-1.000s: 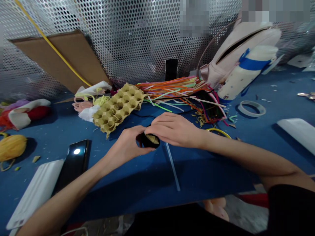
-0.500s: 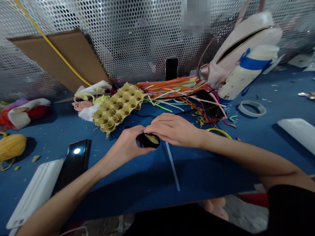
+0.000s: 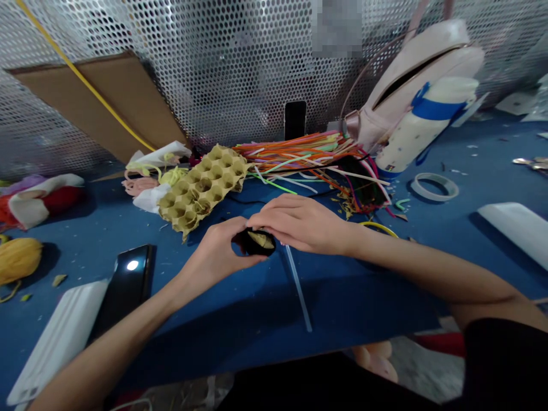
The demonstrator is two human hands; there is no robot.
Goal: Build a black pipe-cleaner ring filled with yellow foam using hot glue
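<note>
At the middle of the table my left hand [image 3: 219, 246] curves its thumb and fingers around a small black cup-shaped piece [image 3: 269, 244]. Crumpled tan material, like egg-carton cardboard, shows inside its dark rim. My right hand [image 3: 302, 224] lies over the piece's upper right edge, fingers together and pressed on it; their tips are partly hidden. A thin translucent stick [image 3: 300, 291] lies on the table below my right hand. Just beyond my left hand is a torn egg carton [image 3: 205, 185] with its cups facing up.
Colourful pipe cleaners [image 3: 295, 151] are piled at the back, near an upright phone [image 3: 295, 120]. A bottle [image 3: 422, 134] leans against a pale bag [image 3: 423, 63]. Right of them lies a tape roll [image 3: 434, 187]. Another phone [image 3: 128, 279] and yellow yarn [image 3: 19, 260] are on the left.
The whole view has shifted slightly. Both hands keep their hold on the black piece, with only a slight change in the right fingers.
</note>
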